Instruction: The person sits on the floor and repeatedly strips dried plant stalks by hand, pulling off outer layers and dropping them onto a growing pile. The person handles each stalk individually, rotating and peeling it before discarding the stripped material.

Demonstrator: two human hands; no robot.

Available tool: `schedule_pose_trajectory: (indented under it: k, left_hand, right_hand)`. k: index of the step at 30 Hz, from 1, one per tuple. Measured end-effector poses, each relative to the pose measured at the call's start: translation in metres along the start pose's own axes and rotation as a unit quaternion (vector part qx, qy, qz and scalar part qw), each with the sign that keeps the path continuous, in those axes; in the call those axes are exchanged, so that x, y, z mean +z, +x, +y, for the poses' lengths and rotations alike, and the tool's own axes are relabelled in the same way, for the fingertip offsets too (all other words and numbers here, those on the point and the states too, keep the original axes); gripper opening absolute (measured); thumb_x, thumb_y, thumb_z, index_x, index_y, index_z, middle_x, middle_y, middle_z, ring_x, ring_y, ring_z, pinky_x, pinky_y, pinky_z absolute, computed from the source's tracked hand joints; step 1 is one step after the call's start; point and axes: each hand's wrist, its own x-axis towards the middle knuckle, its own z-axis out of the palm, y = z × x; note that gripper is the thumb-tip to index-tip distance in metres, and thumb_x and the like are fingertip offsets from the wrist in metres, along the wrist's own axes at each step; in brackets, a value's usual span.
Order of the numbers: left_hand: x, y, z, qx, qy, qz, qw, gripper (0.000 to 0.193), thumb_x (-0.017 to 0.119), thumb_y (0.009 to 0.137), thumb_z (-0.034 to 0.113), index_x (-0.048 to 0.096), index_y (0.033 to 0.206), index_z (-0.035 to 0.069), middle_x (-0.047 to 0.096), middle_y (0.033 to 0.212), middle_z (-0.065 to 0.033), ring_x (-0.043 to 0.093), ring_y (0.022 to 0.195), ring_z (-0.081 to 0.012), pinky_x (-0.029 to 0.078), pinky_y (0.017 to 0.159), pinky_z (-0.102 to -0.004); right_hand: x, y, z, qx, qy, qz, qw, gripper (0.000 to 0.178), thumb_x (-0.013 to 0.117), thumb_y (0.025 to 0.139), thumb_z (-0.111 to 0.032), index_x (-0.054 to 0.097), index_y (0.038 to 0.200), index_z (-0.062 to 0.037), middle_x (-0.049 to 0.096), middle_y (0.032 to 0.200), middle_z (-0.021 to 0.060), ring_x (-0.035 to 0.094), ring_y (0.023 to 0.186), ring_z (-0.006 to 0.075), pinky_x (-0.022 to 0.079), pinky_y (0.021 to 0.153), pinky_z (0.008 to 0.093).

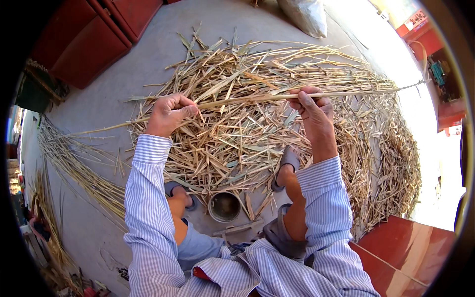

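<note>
A long, thin, dry reed stalk (247,99) stretches nearly level across the view, reaching out past both my hands. My left hand (170,114) is closed in a pinch on it, with a bit of loose husk hanging by the fingers. Further along to the right, my right hand (314,110) grips the same stalk between thumb and fingers. Beneath it lies a broad heap of stripped dry leaves and husks (232,148). Several long stalks (316,57) rest along the heap's far side.
A round metal pot (224,207) stands between my feet, which wear grey slippers (290,157). Bundled thin stalks (94,173) lie at the left. Red armchairs (91,47) stand far left, a pale sack (308,17) at the back, and a shiny red panel (401,252) near right.
</note>
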Motion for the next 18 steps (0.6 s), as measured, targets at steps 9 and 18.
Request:
schedule_pose_trajectory:
  k: [9,18]
  left_hand:
    - [-0.033,0.001,-0.008,0.147,0.259,0.271,0.915,0.032,0.071,0.086,0.032,0.065,0.094,0.001,0.068,0.078,-0.0057,0.061,0.073,-0.0156,0.046,0.073,-0.0298]
    - [0.044,-0.003,0.035,0.276,0.375,0.093,0.880,0.020,0.074,0.079,0.027,0.069,0.082,0.008,0.064,0.074,-0.0062,0.057,0.068,-0.0234,0.038,0.067,-0.0381]
  right_hand:
    - [0.001,-0.002,0.004,0.030,-0.003,0.025,0.999,0.015,0.063,0.092,-0.010,0.061,0.103,0.0002,0.069,0.096,0.0149,0.070,0.086,0.0209,0.060,0.072,0.0258]
    - [0.035,-0.010,0.021,0.087,0.026,0.007,0.996,0.022,0.063,0.093,-0.015,0.059,0.108,0.0008,0.069,0.097,0.0129,0.070,0.085,0.0187,0.058,0.071,0.0240]
